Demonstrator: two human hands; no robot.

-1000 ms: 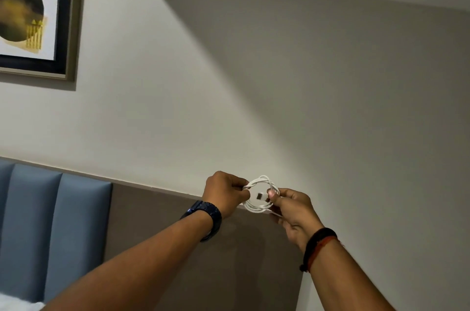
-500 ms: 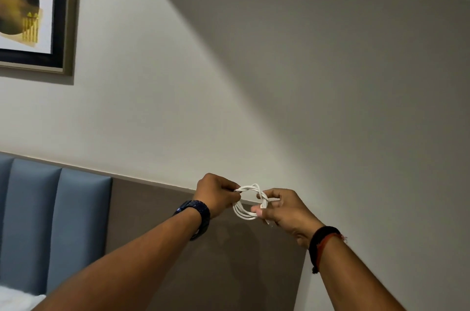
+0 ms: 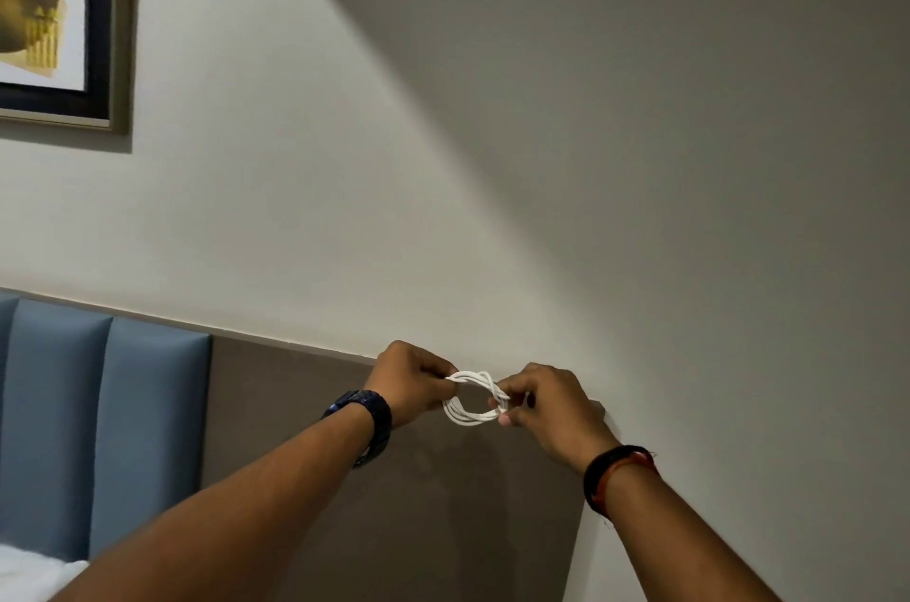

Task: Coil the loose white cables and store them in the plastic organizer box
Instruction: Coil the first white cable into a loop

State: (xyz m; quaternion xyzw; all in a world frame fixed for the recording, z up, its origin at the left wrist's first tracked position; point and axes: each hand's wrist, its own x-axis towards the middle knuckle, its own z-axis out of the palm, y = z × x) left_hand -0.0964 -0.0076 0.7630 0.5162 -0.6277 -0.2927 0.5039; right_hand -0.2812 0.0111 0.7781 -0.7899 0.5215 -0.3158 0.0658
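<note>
Coiled cable (image 3: 475, 403) btwn left hand (image 3: 412, 382) & right hand (image 3: 545, 407), headboard (image 3: 295, 404) behind.

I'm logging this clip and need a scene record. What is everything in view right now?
white cable coil: 1, white, held up between both hands
framed picture: 1, black and gold print, wall upper left
headboard panels: 2 seen, blue, lower left
wall panel: 1, grey-brown, behind the arms
bedding: 1, white, bottom left corner
wristwatch: 1, dark blue, left wrist
wrist bands: black and red, right wrist
left hand: pinching the coil
right hand: pinching the coil
</note>
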